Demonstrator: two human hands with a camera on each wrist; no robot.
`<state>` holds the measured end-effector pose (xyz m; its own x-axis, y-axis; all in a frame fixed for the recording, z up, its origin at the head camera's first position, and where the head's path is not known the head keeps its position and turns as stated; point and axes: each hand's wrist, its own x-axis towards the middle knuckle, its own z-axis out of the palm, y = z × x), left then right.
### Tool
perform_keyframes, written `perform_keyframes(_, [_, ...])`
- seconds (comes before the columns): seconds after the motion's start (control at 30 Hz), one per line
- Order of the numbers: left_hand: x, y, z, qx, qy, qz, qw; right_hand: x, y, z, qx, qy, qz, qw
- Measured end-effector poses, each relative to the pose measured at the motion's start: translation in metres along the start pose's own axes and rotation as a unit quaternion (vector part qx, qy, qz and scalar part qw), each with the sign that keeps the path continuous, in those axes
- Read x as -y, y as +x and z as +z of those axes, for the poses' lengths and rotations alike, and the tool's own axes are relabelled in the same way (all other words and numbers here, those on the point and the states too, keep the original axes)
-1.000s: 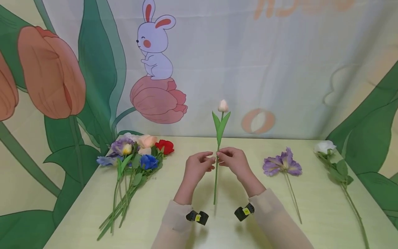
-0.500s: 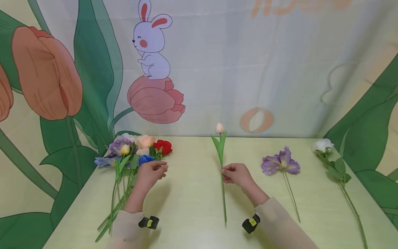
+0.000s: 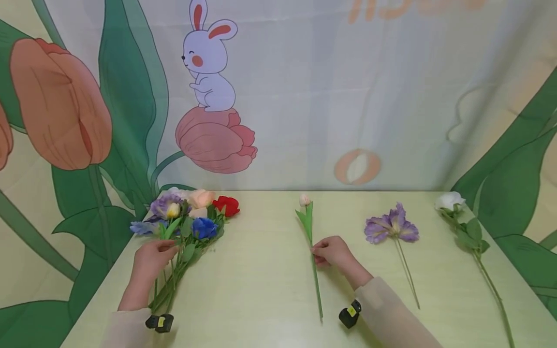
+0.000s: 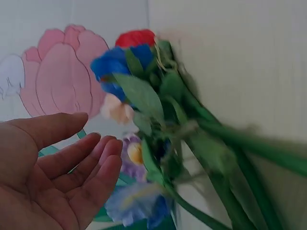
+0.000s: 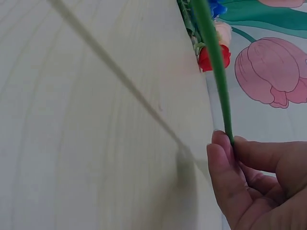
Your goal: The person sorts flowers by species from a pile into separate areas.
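Observation:
My right hand (image 3: 334,253) pinches the green stem (image 5: 218,72) of a pale pink tulip (image 3: 306,224) between thumb and fingers. The tulip tilts slightly, bud toward the back and stem end toward the front, over the middle of the table. At the left, my left hand (image 3: 150,261) hovers over the stems of a bunch of flowers (image 3: 188,252). Its fingers (image 4: 103,167) are loosely bent with nothing between them, apart from the blooms in the left wrist view. The bunch includes a blue flower (image 3: 204,227), a red rose (image 3: 226,206) and a yellow tulip (image 3: 173,210).
Right of the tulip, a purple flower (image 3: 391,228) lies on the pale table (image 3: 261,290). Farther right lies a white rose (image 3: 451,201) with a long leafy stem. A printed cloth backdrop (image 3: 296,96) hangs behind the table's back edge.
My left hand has let go of the tulip and moved left to the bunch. My right hand has lowered the tulip toward the table, its bud dropping from well above the back edge.

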<state>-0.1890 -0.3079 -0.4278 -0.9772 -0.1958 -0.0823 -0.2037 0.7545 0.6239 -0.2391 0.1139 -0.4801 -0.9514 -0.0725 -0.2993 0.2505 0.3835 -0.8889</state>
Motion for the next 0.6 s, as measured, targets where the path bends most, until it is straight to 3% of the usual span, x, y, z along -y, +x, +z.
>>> perform_keyframes(0.3, [0.041,0.005,-0.013,-0.005,0.032,-0.026,0.9992,-0.004,0.001,-0.002,-0.004,-0.015,0.019,0.9997])
perform_keyframes(0.43, [0.050,0.008,-0.016,0.017,0.024,-0.047,0.9985,-0.008,0.004,-0.002,-0.005,-0.013,0.027,0.9995])
perform_keyframes(0.6, [0.055,0.014,-0.016,0.039,0.021,-0.040,0.9982,-0.011,0.009,-0.002,-0.013,-0.028,0.034,0.9989])
